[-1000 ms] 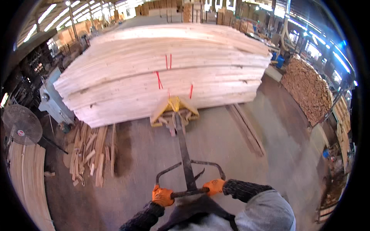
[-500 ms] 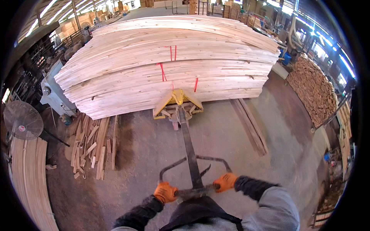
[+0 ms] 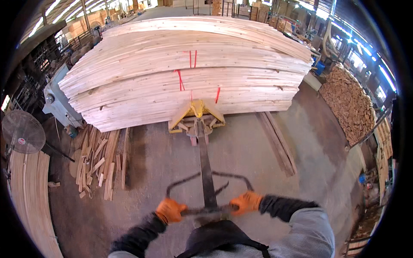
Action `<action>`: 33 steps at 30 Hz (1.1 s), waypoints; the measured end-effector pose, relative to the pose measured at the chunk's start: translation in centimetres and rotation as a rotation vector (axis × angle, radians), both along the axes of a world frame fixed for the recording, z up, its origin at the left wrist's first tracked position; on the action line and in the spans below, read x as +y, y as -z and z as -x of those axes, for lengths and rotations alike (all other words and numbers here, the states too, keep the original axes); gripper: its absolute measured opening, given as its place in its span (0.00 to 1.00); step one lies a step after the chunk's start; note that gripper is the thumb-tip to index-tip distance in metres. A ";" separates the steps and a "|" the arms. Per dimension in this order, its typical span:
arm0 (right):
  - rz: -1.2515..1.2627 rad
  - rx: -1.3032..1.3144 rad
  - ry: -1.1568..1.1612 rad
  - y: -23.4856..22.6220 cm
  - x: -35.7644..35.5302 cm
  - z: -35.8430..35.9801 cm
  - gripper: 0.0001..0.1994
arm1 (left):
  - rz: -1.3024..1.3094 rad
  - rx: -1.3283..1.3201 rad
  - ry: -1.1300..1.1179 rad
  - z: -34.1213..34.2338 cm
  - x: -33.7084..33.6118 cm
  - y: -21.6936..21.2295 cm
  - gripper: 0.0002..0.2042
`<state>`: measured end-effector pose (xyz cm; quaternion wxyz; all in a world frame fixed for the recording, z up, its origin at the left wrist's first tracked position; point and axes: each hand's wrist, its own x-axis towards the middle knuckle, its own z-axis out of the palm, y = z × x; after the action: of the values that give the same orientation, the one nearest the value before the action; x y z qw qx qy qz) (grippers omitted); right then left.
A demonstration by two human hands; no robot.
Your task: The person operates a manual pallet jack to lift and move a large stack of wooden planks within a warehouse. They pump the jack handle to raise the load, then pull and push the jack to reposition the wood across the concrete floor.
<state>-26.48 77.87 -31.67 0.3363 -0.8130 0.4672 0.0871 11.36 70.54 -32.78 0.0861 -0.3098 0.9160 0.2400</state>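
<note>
My left hand (image 3: 171, 210), in an orange glove, is closed round the left end of the pallet jack handle (image 3: 207, 189). Its right end is gripped by my right hand (image 3: 246, 202), gloved the same way. The dark handle slopes from my waist out to the yellow pallet jack (image 3: 197, 112). Above and behind the jack's front stands a wide, tall stack of pale boards (image 3: 185, 71), marked with a few red lines. The jack's forks are hidden under this stack.
Loose wood strips (image 3: 97, 161) lie on the floor at left, by a round fan (image 3: 23, 131) and a board pile (image 3: 32, 189). A grey machine (image 3: 62, 99) stands beside the stack's left end. Two long beams (image 3: 277, 142) lie to the right. Farther right is a heap of wood pieces (image 3: 349, 103).
The handle and both hands have swung left and slightly up in the view. The load and jack appear shifted only a little left. Both hands keep their grip.
</note>
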 end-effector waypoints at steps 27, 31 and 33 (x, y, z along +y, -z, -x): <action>0.184 -0.032 -0.035 -2.5 -2.8 -1.5 0.28 | 0.147 0.320 0.127 -3.9 -2.4 -0.6 0.24; 0.210 -0.193 -0.054 -7.7 -6.0 -2.7 0.27 | 0.181 0.268 0.143 -4.3 -4.9 -3.9 0.22; 0.096 -0.147 -0.090 -4.4 -3.7 -1.1 0.26 | 0.165 0.188 0.200 -2.9 -3.3 -1.9 0.22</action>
<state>-25.34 74.20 -27.31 0.3261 -0.8524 0.4082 0.0198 14.24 67.23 -30.91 -0.0021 -0.1991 0.9629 0.1822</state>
